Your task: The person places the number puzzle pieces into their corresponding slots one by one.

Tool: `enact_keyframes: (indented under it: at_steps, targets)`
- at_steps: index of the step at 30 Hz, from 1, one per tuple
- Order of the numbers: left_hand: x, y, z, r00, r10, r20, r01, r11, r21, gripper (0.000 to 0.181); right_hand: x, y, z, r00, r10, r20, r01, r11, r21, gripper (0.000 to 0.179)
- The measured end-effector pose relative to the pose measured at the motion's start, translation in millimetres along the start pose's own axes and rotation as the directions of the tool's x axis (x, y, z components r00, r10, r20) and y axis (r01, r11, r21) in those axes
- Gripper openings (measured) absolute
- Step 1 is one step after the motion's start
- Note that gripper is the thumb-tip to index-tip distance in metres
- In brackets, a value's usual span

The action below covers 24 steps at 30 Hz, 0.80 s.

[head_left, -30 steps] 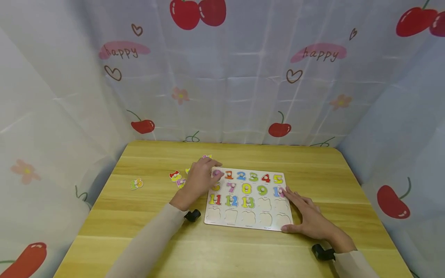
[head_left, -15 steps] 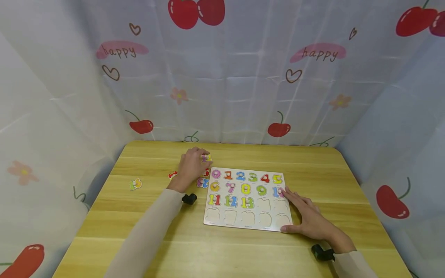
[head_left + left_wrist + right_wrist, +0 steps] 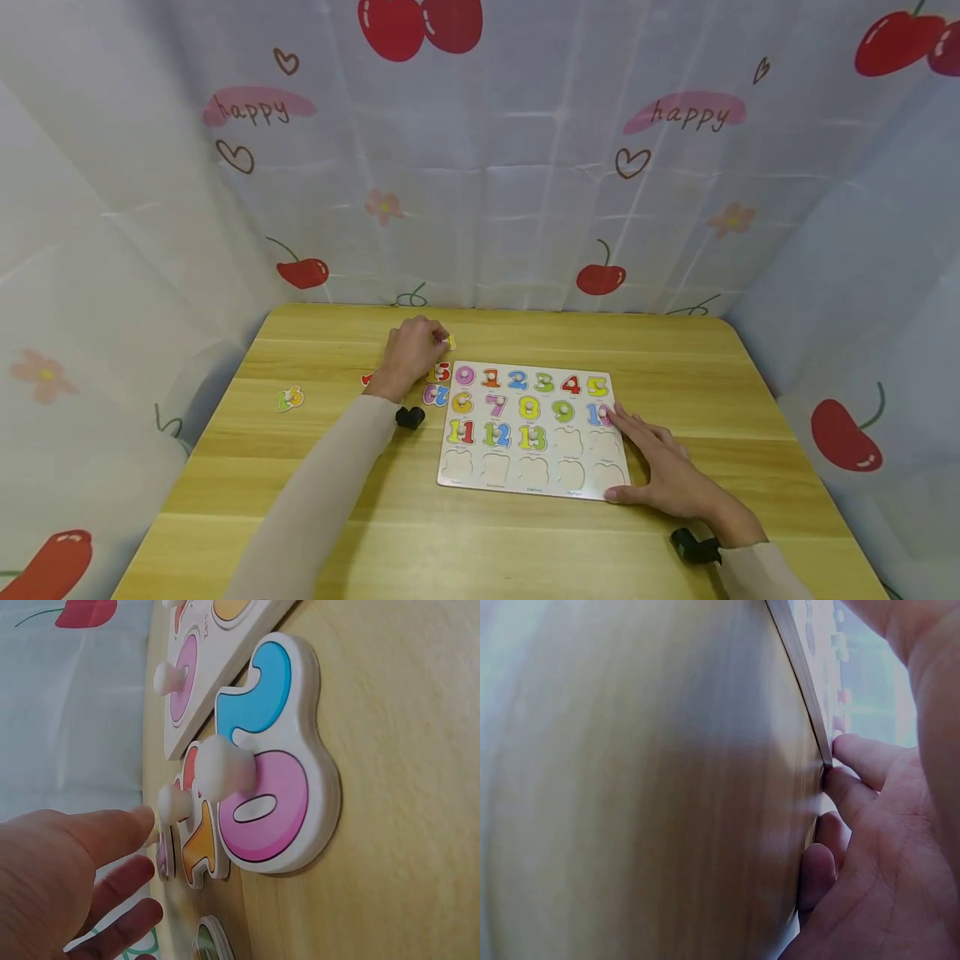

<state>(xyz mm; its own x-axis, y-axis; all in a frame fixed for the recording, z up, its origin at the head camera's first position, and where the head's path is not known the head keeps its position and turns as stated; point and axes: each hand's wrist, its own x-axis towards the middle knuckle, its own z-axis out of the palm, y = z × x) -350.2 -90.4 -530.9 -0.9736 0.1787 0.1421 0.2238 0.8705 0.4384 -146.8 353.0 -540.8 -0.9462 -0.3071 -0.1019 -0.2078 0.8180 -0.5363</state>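
My left hand (image 3: 411, 354) reaches over the far side of the table, thumb and forefinger pinching the knob of a number puzzle piece (image 3: 451, 342) with yellow on it; the fingers cover most of that piece. In the left wrist view, the thumb of the left hand (image 3: 82, 862) meets the knob. Beside the number board (image 3: 525, 483) lie a 15 piece (image 3: 439, 372) and a 20 piece (image 3: 274, 802). Numbers 0 to 13 sit in the board's upper rows; lower recesses are bare. My right hand (image 3: 671, 471) rests along the board's right edge, fingers extended, thumb at the near corner.
A 16 piece (image 3: 290, 398) lies farther left on the wooden table (image 3: 495, 550). Part of a red piece (image 3: 367, 378) shows from behind the left wrist. A white curtain (image 3: 480, 183) with cherry prints hangs around the table.
My left hand moved away from the board's upper left corner to the piece behind it, and its fingers closed in there. The right hand stayed on the board's edge.
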Motion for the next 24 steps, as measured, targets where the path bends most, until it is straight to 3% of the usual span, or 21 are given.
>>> enact_keyframes:
  at_steps: [6, 16, 24]
  targets:
    - [-1.4, 1.0, -0.7, 1.0, -0.005, -0.009, 0.004, 1.0, -0.019, 0.011, -0.6, 0.4, 0.0, 1.0, -0.009, -0.01, 0.009, 1.0, 0.005, 0.127]
    - [-1.7, -1.1, -0.3, 1.0, -0.024, 0.001, 0.024, 0.999, -0.029, 0.013, 0.8, -0.6, -0.1, 1.0, 0.0, -0.003, 0.0, 1.0, 0.0, 0.128]
    - [-6.1, 0.5, -1.7, 0.999, -0.027, -0.029, 0.026, 0.999, -0.02, 0.014, -0.6, -0.5, 0.2, 1.0, 0.004, -0.001, -0.004, 1.0, 0.0, 0.127]
